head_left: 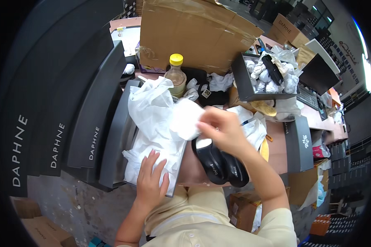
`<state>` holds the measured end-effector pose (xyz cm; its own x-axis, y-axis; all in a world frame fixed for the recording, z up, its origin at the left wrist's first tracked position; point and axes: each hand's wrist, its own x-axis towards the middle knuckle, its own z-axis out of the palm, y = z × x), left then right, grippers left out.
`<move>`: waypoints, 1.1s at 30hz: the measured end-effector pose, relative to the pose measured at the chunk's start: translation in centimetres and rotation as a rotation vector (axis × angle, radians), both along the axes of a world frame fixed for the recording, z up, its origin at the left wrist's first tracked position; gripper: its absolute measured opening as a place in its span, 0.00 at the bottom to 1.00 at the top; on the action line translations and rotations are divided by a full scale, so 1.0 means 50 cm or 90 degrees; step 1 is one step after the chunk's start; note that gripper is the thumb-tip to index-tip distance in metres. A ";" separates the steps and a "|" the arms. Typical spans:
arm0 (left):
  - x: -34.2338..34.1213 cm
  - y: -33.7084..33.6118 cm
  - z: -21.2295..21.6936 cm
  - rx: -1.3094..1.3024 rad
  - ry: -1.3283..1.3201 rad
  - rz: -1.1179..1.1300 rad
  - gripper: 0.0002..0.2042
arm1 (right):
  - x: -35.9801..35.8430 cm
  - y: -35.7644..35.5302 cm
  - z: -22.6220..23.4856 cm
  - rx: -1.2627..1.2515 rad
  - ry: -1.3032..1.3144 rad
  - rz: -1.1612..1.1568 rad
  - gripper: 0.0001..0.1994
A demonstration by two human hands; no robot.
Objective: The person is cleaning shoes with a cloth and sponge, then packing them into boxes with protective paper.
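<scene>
Pink table (278,158); left hand (151,181) on tissue (152,136), right hand (221,129) holding wad (186,118).

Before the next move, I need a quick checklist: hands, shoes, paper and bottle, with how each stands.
1. Left hand on the white tissue paper: ok, laid on its near part, palm down.
2. Right hand holding the white wad: ok, pinched at its right edge; what the wad is made of, cannot tell, it is blurred.
3. Black shoes together: ok, side by side, right of the tissue paper.
4. Both shoes' insides visible: not ok, the right hand and forearm partly block the view.
5. Bottle upright and capped: ok, yellow cap on.
</scene>
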<state>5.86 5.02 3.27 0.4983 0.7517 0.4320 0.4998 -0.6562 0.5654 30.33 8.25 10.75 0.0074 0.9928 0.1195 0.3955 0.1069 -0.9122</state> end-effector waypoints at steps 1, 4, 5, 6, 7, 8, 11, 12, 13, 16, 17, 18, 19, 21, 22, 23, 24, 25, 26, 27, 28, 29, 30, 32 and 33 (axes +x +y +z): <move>0.002 -0.022 0.003 -0.008 -0.063 -0.005 0.16 | 0.054 -0.048 0.016 -0.135 0.155 0.011 0.05; 0.034 -0.086 0.002 -0.036 -0.201 -0.130 0.16 | 0.206 -0.176 -0.017 -0.370 0.271 -0.014 0.07; 0.055 -0.106 0.000 -0.048 -0.239 -0.191 0.16 | 0.229 -0.205 -0.043 -0.408 0.290 -0.031 0.08; 0.081 -0.120 -0.007 -0.060 -0.256 -0.227 0.16 | 0.246 -0.226 -0.074 -0.452 0.306 -0.035 0.07; 0.108 -0.134 -0.019 -0.070 -0.266 -0.259 0.16 | 0.242 -0.228 -0.104 -0.466 0.291 -0.045 0.07; 0.130 -0.141 -0.028 -0.079 -0.275 -0.293 0.16 | 0.241 -0.222 -0.137 -0.480 0.265 -0.044 0.07; 0.171 -0.146 -0.039 -0.088 -0.252 -0.318 0.16 | 0.219 -0.194 -0.217 -0.395 0.192 -0.140 0.09; 0.173 -0.146 -0.041 -0.083 -0.253 -0.319 0.16 | 0.216 -0.186 -0.230 -0.358 0.151 -0.156 0.09; 0.168 -0.145 -0.043 -0.078 -0.252 -0.315 0.16 | 0.216 -0.177 -0.238 -0.228 -0.044 -0.112 0.10; 0.148 -0.151 -0.060 -0.092 -0.226 -0.285 0.16 | 0.220 -0.163 -0.237 0.042 -0.501 0.026 0.11; 0.137 -0.151 -0.067 -0.098 -0.211 -0.266 0.16 | 0.212 -0.157 -0.216 0.047 -0.576 0.070 0.12; 0.125 -0.150 -0.072 -0.109 -0.205 -0.252 0.16 | 0.203 -0.152 -0.196 0.052 -0.651 0.115 0.12; 0.117 -0.154 -0.077 -0.126 -0.201 -0.243 0.16 | 0.194 -0.154 -0.183 0.006 -0.686 0.150 0.10; 0.117 -0.156 -0.082 -0.144 -0.198 -0.233 0.16 | 0.194 -0.131 -0.200 0.046 -0.763 0.210 0.09; 0.118 -0.157 -0.086 -0.147 -0.196 -0.237 0.16 | 0.196 -0.121 -0.214 0.063 -0.798 0.236 0.09; 0.119 -0.159 -0.090 -0.150 -0.194 -0.243 0.16 | 0.206 -0.108 -0.237 0.104 -0.808 0.248 0.09; 0.122 -0.159 -0.093 -0.151 -0.197 -0.246 0.16 | 0.209 -0.101 -0.229 0.071 -0.780 0.224 0.09; 0.127 -0.161 -0.096 -0.152 -0.200 -0.251 0.16 | 0.212 -0.100 -0.216 0.037 -0.753 0.199 0.09; 0.128 -0.164 -0.098 -0.153 -0.202 -0.252 0.17 | 0.211 -0.102 -0.205 0.005 -0.723 0.178 0.10; 0.127 -0.167 -0.098 -0.183 -0.207 -0.236 0.17 | 0.216 -0.116 -0.195 -0.045 -0.667 0.125 0.12; 0.125 -0.169 -0.098 -0.212 -0.214 -0.217 0.18 | 0.210 -0.136 -0.169 -0.036 -0.592 0.051 0.16; 0.119 -0.173 -0.100 -0.237 -0.223 -0.184 0.19 | 0.195 -0.155 -0.141 -0.019 -0.514 -0.009 0.22; 0.115 -0.175 -0.105 -0.260 -0.224 -0.150 0.19 | 0.188 -0.187 -0.113 -0.076 -0.394 -0.053 0.28; 0.107 -0.174 -0.117 -0.302 -0.229 -0.085 0.21 | 0.163 -0.258 -0.114 -0.128 -0.211 -0.099 0.38; 0.105 -0.170 -0.116 -0.314 -0.213 -0.094 0.22 | 0.149 -0.312 -0.123 -0.128 -0.149 -0.114 0.41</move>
<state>11.09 -3.47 -2.55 0.5097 0.8363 0.2019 0.1663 -0.3260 0.9306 37.80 -7.34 4.61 0.1788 0.9821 -0.0588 0.5924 -0.1552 -0.7905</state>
